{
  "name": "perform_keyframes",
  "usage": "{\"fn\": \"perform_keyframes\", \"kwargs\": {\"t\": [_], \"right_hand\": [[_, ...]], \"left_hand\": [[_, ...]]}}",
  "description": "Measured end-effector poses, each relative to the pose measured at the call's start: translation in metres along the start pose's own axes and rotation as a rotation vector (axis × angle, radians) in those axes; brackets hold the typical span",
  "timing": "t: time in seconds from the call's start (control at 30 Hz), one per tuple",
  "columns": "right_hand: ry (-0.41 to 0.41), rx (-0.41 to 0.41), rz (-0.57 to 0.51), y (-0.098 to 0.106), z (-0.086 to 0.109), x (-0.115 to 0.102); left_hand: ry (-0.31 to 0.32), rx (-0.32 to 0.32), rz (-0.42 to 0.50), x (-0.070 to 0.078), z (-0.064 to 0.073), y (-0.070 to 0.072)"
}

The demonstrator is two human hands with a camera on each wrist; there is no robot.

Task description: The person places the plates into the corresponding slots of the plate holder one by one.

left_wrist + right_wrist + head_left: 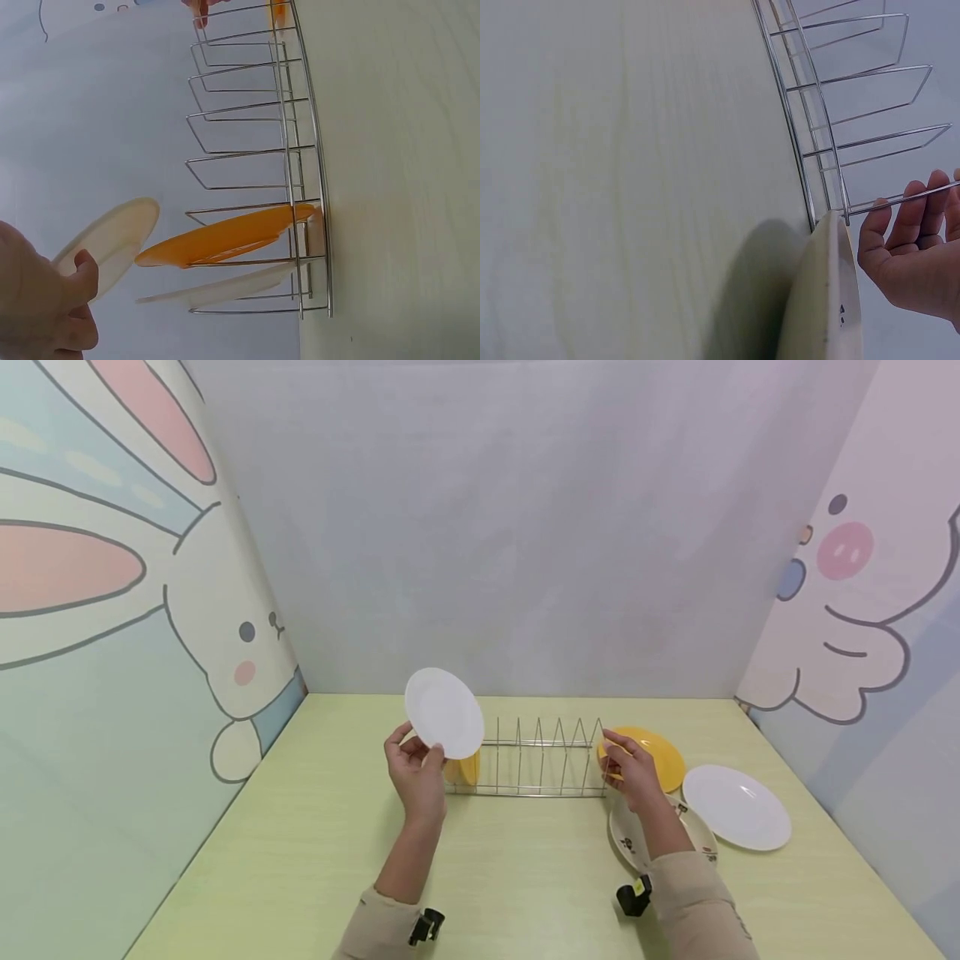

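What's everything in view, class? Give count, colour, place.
Table: 1, yellowish, below
Wire dish rack: 1, silver, centre
Raised plate: 1, white, by rack's left end
Racked plate: 1, yellow, rack's left end
Neighbouring plate: 1, white, rack's left end
Flat plate: 1, yellow, right of rack
Rightmost plate: 1, white, table's right
Patterned plate: 1, cream, table's right
Back wall: 1, grey, behind
Cartoon side walls: 2, pastel, both sides
Wrist cameras: 2, black, cuffs
Sleeves: 2, beige, forearms
Left hand: 1, bare, gripping raised plate
Right hand: 1, bare, gripping rack

Pale yellow-green desk (525, 877), faint wood grain. Grey backdrop (525, 527) rises at far edge. Left edge: printed wall (75, 760) bears pink-eared white rabbit (202, 643). Right edge: second wall (922, 760), pale cartoon animal (900, 485).
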State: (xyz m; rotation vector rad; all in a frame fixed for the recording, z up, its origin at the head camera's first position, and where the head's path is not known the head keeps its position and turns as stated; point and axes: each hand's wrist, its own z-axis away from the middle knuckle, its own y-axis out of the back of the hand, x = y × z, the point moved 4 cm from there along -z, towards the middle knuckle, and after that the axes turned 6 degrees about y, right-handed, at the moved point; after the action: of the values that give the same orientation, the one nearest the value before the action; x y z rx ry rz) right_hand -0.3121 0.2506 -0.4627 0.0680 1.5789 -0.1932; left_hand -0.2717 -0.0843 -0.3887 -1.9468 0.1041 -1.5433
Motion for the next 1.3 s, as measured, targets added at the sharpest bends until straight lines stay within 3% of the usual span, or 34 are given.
{"fn": "perform_keyframes", "kwargs": {"t": [0.4,0.77,1.13,1.3], "right_hand": [[0.007,0.004,-0.005,0.000,0.000,-0.001],[0.001,0.007,-0.006,-0.001,-0.001,-0.001],[0.011,0.000,0.002,-0.002,0.000,-0.002],[0.015,-0.002,0.000,-0.002,0.001,-0.003]], "left_hand": [[-0.054,-0.006,-0.122,-0.021,0.001,-0.003],[-0.053,-0.048,-0.215,-0.033,0.007,-0.007],[-0.093,-0.109,-0.319,-0.016,0.023,-0.019],[-0.098,-0.110,-0.395,-0.039,0.010,-0.015]]}}
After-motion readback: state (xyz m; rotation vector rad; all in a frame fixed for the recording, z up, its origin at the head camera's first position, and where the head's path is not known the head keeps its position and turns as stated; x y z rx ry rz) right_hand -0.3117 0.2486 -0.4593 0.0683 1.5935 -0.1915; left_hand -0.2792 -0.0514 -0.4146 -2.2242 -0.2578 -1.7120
